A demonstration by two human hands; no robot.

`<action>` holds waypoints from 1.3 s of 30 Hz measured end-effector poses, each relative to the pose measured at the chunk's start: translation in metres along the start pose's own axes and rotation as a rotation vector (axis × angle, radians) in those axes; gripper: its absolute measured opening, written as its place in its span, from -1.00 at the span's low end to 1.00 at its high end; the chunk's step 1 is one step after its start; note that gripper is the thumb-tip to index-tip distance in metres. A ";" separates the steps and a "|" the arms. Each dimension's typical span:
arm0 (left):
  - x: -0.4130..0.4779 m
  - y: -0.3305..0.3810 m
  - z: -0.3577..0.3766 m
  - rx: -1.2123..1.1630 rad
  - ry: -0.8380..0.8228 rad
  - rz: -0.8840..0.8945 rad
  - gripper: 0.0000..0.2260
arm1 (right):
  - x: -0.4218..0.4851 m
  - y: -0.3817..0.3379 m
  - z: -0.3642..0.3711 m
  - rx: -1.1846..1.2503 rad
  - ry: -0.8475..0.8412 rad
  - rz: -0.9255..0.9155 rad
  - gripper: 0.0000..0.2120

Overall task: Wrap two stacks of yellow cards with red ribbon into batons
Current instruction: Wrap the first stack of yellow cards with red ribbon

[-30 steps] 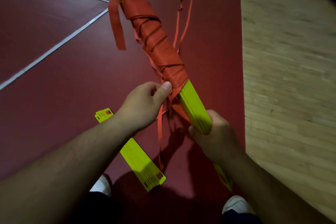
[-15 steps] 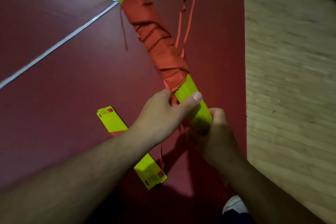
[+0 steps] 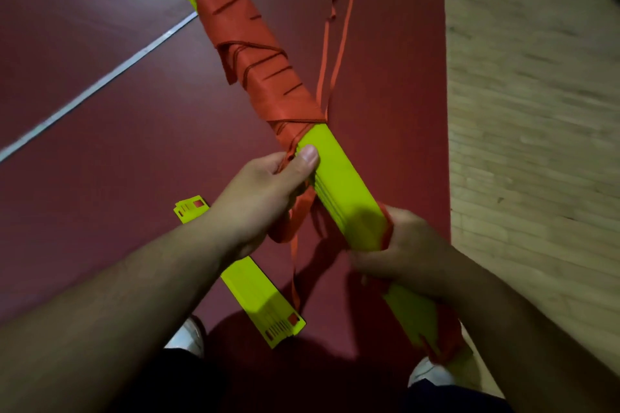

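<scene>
Card stack [image 3: 345, 191] rolled flat-face up; left hand [image 3: 265, 201] pinches red ribbon [image 3: 255, 54] against it, right hand [image 3: 412, 255] grips lower part.

The loose yellow card stack [image 3: 258, 295] was partly covered by the left forearm [image 3: 141, 292]. The near end of the held stack [image 3: 342, 184] was blurred, its middle hidden by the right hand [image 3: 412, 255], some red ribbon [image 3: 295, 221] by the left hand [image 3: 265, 198].

Dark red floor [image 3: 100, 161], wooden strip [image 3: 536, 144]

Loose ribbon tails [image 3: 292, 228] dangle below the card stack [image 3: 342, 184]; red floor [image 3: 100, 194] to the left lies open.
</scene>
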State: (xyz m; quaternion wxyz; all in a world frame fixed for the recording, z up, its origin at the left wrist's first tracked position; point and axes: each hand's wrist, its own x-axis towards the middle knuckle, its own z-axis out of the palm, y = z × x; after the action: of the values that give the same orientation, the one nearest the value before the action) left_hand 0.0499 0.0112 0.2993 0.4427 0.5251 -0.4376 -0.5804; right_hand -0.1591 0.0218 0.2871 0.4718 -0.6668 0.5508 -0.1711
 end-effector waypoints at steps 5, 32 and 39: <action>0.005 -0.004 -0.006 0.398 0.057 0.019 -0.60 | 0.004 0.018 0.010 -0.287 0.314 -0.083 -0.64; 0.005 0.003 -0.030 0.255 -0.166 0.085 -0.46 | 0.008 0.023 0.001 -0.165 0.269 -0.144 -0.69; 0.007 0.003 -0.030 0.196 -0.122 0.100 -0.66 | 0.006 0.017 -0.004 -0.234 0.377 -0.101 -0.67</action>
State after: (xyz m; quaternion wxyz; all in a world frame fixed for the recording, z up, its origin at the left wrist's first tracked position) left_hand 0.0792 0.0025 0.2990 0.3903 0.5072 -0.5440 -0.5426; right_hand -0.1695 0.0162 0.2736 0.2708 -0.7000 0.6113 -0.2510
